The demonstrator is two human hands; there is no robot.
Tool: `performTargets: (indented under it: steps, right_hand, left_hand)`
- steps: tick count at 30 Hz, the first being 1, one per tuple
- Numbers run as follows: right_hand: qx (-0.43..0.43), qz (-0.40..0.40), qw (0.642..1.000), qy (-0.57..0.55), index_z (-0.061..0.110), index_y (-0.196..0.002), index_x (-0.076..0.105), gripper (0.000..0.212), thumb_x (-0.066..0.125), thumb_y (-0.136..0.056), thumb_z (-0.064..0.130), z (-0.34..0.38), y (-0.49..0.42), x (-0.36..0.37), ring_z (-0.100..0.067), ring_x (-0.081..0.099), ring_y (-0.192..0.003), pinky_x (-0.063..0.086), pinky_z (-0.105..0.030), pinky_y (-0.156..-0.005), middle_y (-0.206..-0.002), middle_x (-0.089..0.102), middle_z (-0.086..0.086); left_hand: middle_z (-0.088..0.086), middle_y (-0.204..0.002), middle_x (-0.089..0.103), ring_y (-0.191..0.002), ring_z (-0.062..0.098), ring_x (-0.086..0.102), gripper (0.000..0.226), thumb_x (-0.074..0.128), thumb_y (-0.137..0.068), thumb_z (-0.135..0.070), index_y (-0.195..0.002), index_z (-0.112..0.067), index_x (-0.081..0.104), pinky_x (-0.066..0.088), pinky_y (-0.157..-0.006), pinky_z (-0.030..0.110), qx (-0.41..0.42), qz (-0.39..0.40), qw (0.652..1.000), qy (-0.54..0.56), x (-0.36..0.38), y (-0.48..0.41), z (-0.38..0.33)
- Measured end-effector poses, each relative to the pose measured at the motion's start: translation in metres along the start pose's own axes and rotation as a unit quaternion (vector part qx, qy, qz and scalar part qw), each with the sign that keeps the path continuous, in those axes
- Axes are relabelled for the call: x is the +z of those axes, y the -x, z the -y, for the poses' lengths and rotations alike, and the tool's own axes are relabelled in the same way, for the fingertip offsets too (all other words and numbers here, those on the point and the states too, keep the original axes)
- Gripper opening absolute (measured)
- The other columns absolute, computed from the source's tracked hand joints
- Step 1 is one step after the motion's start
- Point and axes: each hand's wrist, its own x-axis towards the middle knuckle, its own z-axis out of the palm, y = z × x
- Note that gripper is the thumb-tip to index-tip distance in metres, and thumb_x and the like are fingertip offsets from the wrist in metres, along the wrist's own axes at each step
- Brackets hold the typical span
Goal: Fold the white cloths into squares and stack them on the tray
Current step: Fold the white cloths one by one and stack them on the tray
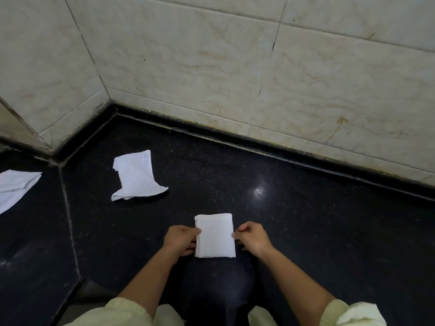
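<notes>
A white cloth folded into a small rectangle [215,235] lies flat on the black counter [306,220] in front of me. My left hand [180,240] pinches its left edge and my right hand [253,237] pinches its right edge. A second white cloth [136,176], loosely folded and rumpled, lies further back to the left. A third white cloth [16,187] lies at the far left edge, partly cut off by the frame. No tray is in view.
Beige marble-patterned wall tiles [235,67] rise behind the counter and meet in a corner at the back left. A pale seam [68,212] runs across the counter on the left. The counter's front edge drops off at the lower left.
</notes>
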Motion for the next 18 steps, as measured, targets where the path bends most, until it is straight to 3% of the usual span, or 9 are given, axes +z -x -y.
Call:
performTargets:
  steps: [4,9,13,18]
  right_hand:
    - [0.029,-0.016,0.999,-0.025,0.013,-0.077,0.060,0.011,0.071,-0.077,0.012,-0.001,0.005,0.014,-0.019,0.062,-0.083,0.050,-0.029,-0.071,-0.091,0.067,-0.007]
    - [0.091,0.017,0.979,-0.180,0.006,-0.091,0.063,0.011,0.063,-0.080,0.009,0.009,0.018,0.006,-0.018,0.060,-0.074,0.047,-0.024,-0.056,-0.085,0.065,-0.008]
    - [0.111,0.033,0.956,-0.268,0.001,-0.102,0.069,0.027,0.062,-0.076,0.007,0.006,0.026,-0.010,-0.021,0.063,-0.079,0.052,-0.030,-0.065,-0.087,0.067,-0.010]
    - [0.101,0.020,0.933,-0.344,0.004,-0.094,0.069,0.020,0.060,-0.076,0.005,0.003,0.037,-0.044,-0.022,0.065,-0.081,0.052,-0.030,-0.065,-0.090,0.068,-0.010]
  left_hand:
    - [0.012,-0.102,0.069,-0.093,0.025,0.066,0.024,0.074,-0.079,-0.018,-0.099,-0.009,0.065,0.052,-0.068,0.031,0.003,0.012,0.999,-0.046,0.007,0.007,-0.001]
    - [0.013,-0.099,0.069,-0.082,0.022,0.067,0.012,0.061,-0.085,-0.009,-0.096,-0.007,0.067,0.053,-0.060,0.029,-0.018,0.063,0.998,-0.013,0.006,0.017,-0.008]
    - [0.012,-0.103,0.071,-0.089,0.023,0.069,0.019,0.060,-0.085,-0.008,-0.102,-0.007,0.068,0.055,-0.067,0.031,-0.012,0.126,0.992,0.015,0.011,0.017,-0.019]
    - [0.010,-0.108,0.071,-0.095,0.023,0.069,0.029,0.061,-0.082,-0.004,-0.109,-0.011,0.068,0.055,-0.071,0.031,0.021,0.210,0.977,-0.005,0.034,0.025,-0.047]
